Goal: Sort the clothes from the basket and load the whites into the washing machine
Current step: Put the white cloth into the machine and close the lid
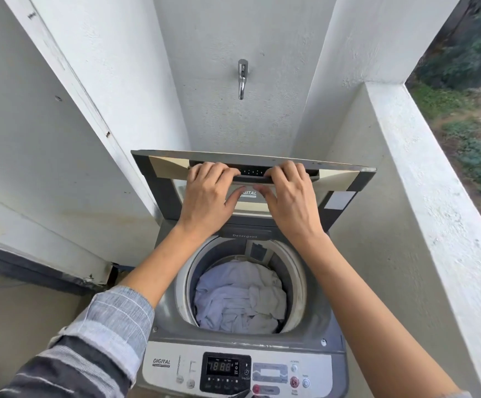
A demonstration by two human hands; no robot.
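Observation:
A grey top-loading washing machine [164,328] stands in front of me in a narrow alcove. Its lid [345,179] is raised and tilted back toward the wall. My left hand [207,196] and my right hand [289,199] both grip the lid's front edge, fingers curled over it, side by side. Below them the drum [293,271] is open and holds a heap of white clothes [239,297]. The control panel [227,369] at the near edge shows a lit display. No basket is in view.
A metal tap [242,77] sticks out of the back wall above the lid. White walls close in on the left and behind. A low white parapet [423,173] runs along the right, with greenery beyond it. Bare floor lies at the left.

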